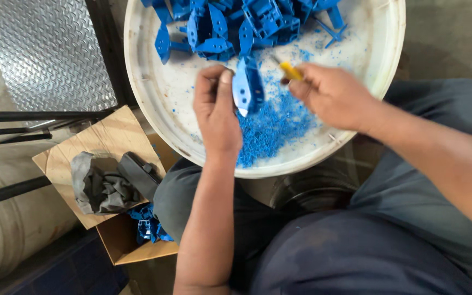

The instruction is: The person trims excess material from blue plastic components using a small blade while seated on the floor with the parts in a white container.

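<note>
White round tray [154,98] carries a heap of blue plastic parts [236,22] and blue shavings [274,125]. Left hand [217,112] pinches one blue part [247,87] above the shavings. Right hand [331,95] is closed around a yellow-handled knife [289,70] just beside it.

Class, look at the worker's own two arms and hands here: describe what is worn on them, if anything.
Both forearms are bare, with no sleeves in view. The left hand and right hand wear no gloves, and no watch, ring or wristband shows.
</note>
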